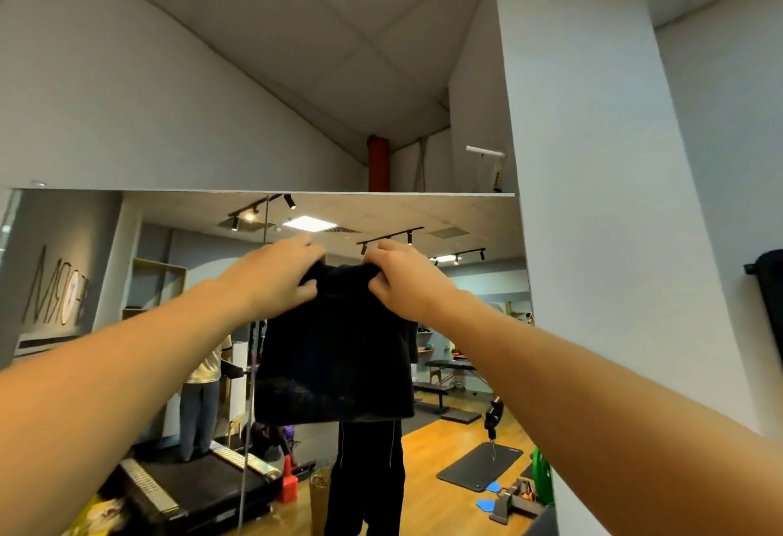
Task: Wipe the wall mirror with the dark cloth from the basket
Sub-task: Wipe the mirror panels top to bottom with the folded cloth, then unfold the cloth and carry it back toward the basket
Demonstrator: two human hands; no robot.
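- Head view, and we have the dark cloth [334, 349] held up high against the wall mirror [169, 281], hanging flat just below the mirror's top edge.
- Our left hand [279, 277] pinches the cloth's upper left corner, fingers curled over the fabric; our right hand [402, 277] grips the upper right corner the same way. Both are closed on the cloth, neither free.
- The two hands sit close together near the mirror's upper edge, so the top hem bunches between them while the rest drapes down loose.
- Both arms reach forward and up, nearly straight, wrists level with each other.
- Whether the cloth is actually pressed to the glass or hanging just off it, we cannot tell.
- The risk, as we judge it: with only the corners held, a wipe may drag the loose lower part without pressure, leaving streaks.
- At this stretch a corner could also slip from a pinch and the cloth drop down the mirror.
- The vertical seam [266, 218] in the mirror, just left of our left hand, might catch the hem on a sideways stroke.
- The basket is not in sight.
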